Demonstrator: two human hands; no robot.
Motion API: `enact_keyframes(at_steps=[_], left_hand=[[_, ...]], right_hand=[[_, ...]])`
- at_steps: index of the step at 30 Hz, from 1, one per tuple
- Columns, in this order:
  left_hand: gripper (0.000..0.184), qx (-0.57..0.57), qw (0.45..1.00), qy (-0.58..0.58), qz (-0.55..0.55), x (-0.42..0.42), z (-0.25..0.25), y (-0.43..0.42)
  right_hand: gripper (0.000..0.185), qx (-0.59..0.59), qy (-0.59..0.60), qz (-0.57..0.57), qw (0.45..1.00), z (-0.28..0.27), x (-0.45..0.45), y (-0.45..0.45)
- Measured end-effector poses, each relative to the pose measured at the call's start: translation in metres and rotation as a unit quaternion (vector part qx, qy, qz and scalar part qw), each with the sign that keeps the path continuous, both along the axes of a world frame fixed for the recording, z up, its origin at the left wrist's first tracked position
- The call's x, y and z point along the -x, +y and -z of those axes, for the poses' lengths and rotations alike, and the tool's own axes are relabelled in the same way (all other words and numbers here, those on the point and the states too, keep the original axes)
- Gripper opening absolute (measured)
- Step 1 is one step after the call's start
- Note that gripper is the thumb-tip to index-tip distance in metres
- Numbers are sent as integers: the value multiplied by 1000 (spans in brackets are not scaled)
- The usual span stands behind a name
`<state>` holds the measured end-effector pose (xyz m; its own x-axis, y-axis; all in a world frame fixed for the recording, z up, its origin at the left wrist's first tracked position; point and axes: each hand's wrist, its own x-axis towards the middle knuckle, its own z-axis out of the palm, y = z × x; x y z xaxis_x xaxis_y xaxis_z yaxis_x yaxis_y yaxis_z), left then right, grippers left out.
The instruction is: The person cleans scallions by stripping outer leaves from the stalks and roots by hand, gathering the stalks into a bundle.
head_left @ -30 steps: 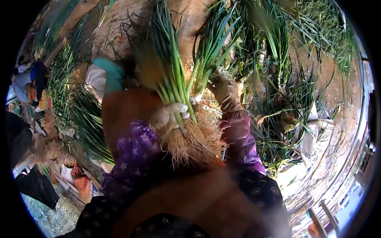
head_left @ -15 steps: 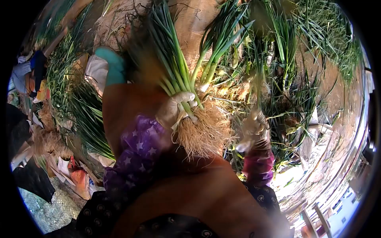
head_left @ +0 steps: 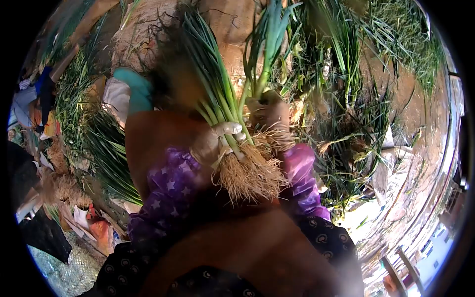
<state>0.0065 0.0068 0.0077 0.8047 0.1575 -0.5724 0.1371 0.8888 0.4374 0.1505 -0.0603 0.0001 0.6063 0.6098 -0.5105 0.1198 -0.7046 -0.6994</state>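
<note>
A bunch of green onions (head_left: pixel 225 91) is in my gloved left hand (head_left: pixel 210 141), which is wrapped round the pale stem ends. Its leaves point up and away, while a thick mass of tan roots (head_left: pixel 252 175) hangs below the hand. Just to the right, my gloved right hand (head_left: pixel 274 116) is closed round the lower stems of another green onion (head_left: pixel 265 69), beside the bunch and above the roots. The bases of those stems are hidden by the right hand. Purple sleeves cover both forearms, with stars showing on the left one.
Piles of green onions (head_left: pixel 106 143) lie at the left. More leafy stalks (head_left: pixel 346 59) and loose trimmings (head_left: pixel 358 151) spread over the ground at the right. A teal-covered foot (head_left: pixel 136 86) shows at upper left. Another person's clothed legs (head_left: pixel 44 94) appear at the far left.
My right hand has moved left and up from the trimmings at the right to the stems beside the bunch, and has closed round them. The left hand keeps its hold.
</note>
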Motion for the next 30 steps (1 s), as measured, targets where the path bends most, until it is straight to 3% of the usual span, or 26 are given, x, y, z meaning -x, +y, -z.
enact_keyframes(at_steps=[2,4,5,7,8,10,11,12,13,14,15,16,18,20,22,23,24,25,26,27,28,30], left_hand=[[38,-6,999,20,29,-3,-12,-3],[42,-23,997,37,58,2,-2,0],[36,-16,999,-40,32,15,21,2],[29,-34,997,-64,-14,18,22,3],[26,-44,995,-76,-37,19,23,3],[22,40,992,-95,-67,35,54,11],[20,66,991,-89,-74,39,55,14],[19,92,989,-82,-82,39,47,15],[18,45,991,-39,-123,37,39,12],[18,21,989,-18,-142,36,36,14],[17,-4,987,4,-160,35,34,15],[16,44,982,13,-183,40,44,21],[15,95,974,24,-205,42,62,25],[13,24,970,-9,-242,41,73,28],[13,-23,956,38,-288,33,59,22],[14,5,963,40,-266,40,71,28],[14,33,968,43,-243,43,77,30],[16,20,983,44,-177,30,49,28],[19,3,993,41,-109,17,21,26],[21,-3,996,30,-88,23,24,26],[23,-9,998,16,-66,30,29,26],[34,-102,991,83,-17,30,33,25]], right_hand=[[24,-134,-123,-20,983,23,11,-12],[20,-151,102,-64,981,21,1,-14],[21,-254,203,-33,945,31,-8,-23],[31,-248,418,206,850,39,-22,-27],[36,-215,398,153,879,57,-32,-23],[38,-279,648,209,677,83,-33,3],[38,-283,650,213,672,87,-32,12],[37,-254,525,271,766,81,-29,23],[35,-216,386,320,838,80,-28,31],[35,-218,390,323,834,96,-30,35],[29,-315,422,289,799,115,-32,35],[23,-408,446,252,756,133,-35,34],[23,-321,390,342,792,71,-25,20],[23,-328,355,355,800,75,-21,11],[19,-376,305,395,780,97,-12,6],[24,-234,240,231,914,77,-21,-8],[29,-156,89,113,977,89,-28,-14],[36,-67,-79,9,995,101,-35,-19],[39,53,-165,-41,984,68,-41,-18],[38,68,-167,-9,984,51,-42,-18],[34,-91,-297,15,950,46,-40,-22],[33,-326,-249,53,910,56,-40,-8]])
